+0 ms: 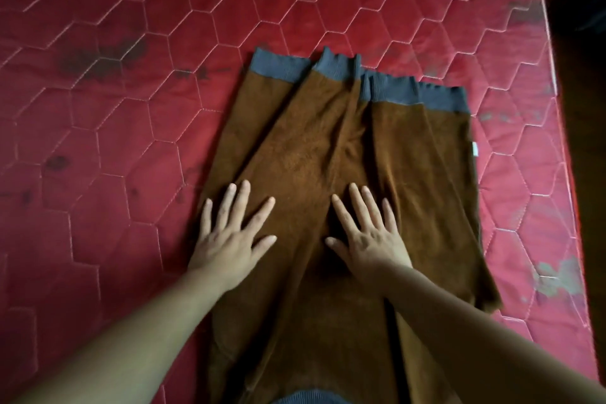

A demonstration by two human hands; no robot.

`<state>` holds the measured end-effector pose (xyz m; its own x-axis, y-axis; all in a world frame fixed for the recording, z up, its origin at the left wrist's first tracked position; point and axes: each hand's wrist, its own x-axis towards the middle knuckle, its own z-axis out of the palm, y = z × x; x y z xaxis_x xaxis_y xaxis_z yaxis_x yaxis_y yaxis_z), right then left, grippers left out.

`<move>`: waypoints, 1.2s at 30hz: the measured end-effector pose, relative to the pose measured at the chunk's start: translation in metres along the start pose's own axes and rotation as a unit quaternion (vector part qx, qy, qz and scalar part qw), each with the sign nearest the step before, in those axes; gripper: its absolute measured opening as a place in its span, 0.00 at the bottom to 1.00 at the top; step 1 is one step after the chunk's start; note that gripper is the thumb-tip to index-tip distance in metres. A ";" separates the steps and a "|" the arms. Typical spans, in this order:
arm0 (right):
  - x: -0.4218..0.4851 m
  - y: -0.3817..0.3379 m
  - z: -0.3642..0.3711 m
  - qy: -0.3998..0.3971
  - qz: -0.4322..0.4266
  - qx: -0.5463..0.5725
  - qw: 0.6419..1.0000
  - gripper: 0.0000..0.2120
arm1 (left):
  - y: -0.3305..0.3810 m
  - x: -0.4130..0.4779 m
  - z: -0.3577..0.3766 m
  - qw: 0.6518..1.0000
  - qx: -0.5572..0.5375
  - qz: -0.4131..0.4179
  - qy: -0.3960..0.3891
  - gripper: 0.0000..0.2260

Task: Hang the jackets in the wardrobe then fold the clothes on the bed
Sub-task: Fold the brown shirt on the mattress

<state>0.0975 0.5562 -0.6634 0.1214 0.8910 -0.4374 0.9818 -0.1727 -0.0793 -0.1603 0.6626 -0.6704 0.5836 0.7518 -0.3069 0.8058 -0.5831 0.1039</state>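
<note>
Head view | brown sweater (334, 180) flat on red mattress (131, 75), sleeves folded in | left hand (229, 239), right hand (370, 243) spread, pressing it | soft, limp knit, likely light; take hold at grey hem (410, 95) corners

A brown garment (328, 157) with grey ribbed cuffs lies flat, sleeves folded inward.

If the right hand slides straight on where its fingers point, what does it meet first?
The right hand lies flat on the brown garment; ahead is more of that cloth, then likely the grey ribbed cuff, before the red mattress.
</note>
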 end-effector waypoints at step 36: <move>-0.286 0.019 0.097 -0.110 0.062 0.001 0.992 0.40 | 0.023 -0.222 0.018 0.972 0.176 0.031 -0.153 0.34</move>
<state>0.0671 0.2568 -0.6266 0.2051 0.7495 -0.6294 0.9612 -0.2756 -0.0150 -0.2728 0.4769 -0.6166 0.5295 0.6164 -0.5828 0.6535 -0.7344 -0.1832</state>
